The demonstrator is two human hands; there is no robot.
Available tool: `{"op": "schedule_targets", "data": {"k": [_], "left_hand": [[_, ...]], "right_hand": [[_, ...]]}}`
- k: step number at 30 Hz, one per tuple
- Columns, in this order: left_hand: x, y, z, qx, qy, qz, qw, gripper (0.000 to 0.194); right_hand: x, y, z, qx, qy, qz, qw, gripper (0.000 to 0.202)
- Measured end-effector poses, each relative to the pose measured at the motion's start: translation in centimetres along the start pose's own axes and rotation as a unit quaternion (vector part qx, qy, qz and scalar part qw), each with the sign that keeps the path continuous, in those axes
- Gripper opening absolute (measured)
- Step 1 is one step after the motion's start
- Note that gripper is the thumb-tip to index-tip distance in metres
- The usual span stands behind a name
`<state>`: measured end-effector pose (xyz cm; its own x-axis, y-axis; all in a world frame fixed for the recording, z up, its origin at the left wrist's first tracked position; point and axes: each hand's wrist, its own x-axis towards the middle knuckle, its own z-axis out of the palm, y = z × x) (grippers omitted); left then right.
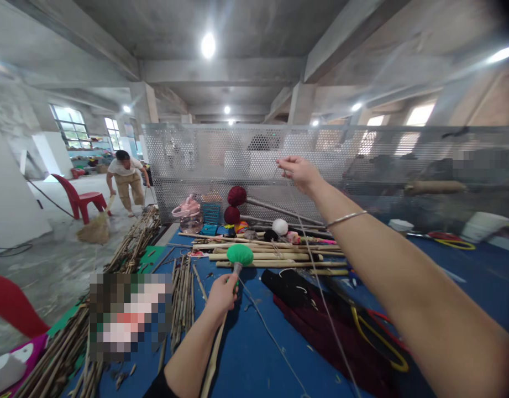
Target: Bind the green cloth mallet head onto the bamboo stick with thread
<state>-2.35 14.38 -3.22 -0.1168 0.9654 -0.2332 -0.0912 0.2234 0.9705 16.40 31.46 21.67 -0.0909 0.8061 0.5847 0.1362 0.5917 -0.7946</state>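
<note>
A: What is the left hand (223,296) doing?

B: It is curling its fingers firmly closed around a stick (215,356); the green head (240,255) is sitting just above those fingers, and the pale shaft is running down below them

A: And the right hand (300,174)?

B: It is hanging higher than the left fingers and off to their right, thumb and fingertips pinching together on a thin cord (320,287); the cord is sloping down from them, its upper end blurring

A: What is lying about the left fingers?

B: To their right, a maroon cloth (320,342) is spreading over the blue table (254,365); to their left, thin rods (182,296) are lying side by side. Beyond them, a white ball (279,226) is resting, well below the right fingers

A: Is anyone else showing?

B: Yes, far beyond the left fingers and to their left, a person (127,177) is stooping over a broom (94,228)
</note>
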Motion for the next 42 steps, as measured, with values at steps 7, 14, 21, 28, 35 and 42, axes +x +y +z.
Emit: {"op": "schedule_targets", "data": {"k": [7,14,21,28,35,42], "left_hand": [[-0.5,0.6,0.0,0.004,-0.002,-0.007,1.000,0.042],[-0.2,0.6,-0.2,0.005,0.001,-0.014,1.000,0.034],[-0.2,0.7,-0.4,-0.020,-0.009,-0.012,1.000,0.034],[-0.2,0.6,-0.1,-0.020,-0.017,-0.010,1.000,0.043],[-0.1,0.1,-0.1,0.001,-0.010,-0.001,1.000,0.047],[-0.1,0.2,0.2,0.001,-0.011,-0.011,1.000,0.049]], "right_hand": [[-0.9,-4.4,-1.5,-0.150,0.057,-0.265,0.951,0.012],[-3.7,-8.7,-1.4,-0.265,0.174,-0.342,0.885,0.012],[-9.0,-9.5,-2.1,-0.360,0.086,-0.208,0.905,0.015],[-20.0,-1.5,0.4,-0.311,-0.684,0.243,0.614,0.014],[-15.7,8.1,1.6,-0.447,-0.326,0.186,0.812,0.021],[-13.9,15.2,5.1,-0.489,-0.153,0.222,0.829,0.029]]}}
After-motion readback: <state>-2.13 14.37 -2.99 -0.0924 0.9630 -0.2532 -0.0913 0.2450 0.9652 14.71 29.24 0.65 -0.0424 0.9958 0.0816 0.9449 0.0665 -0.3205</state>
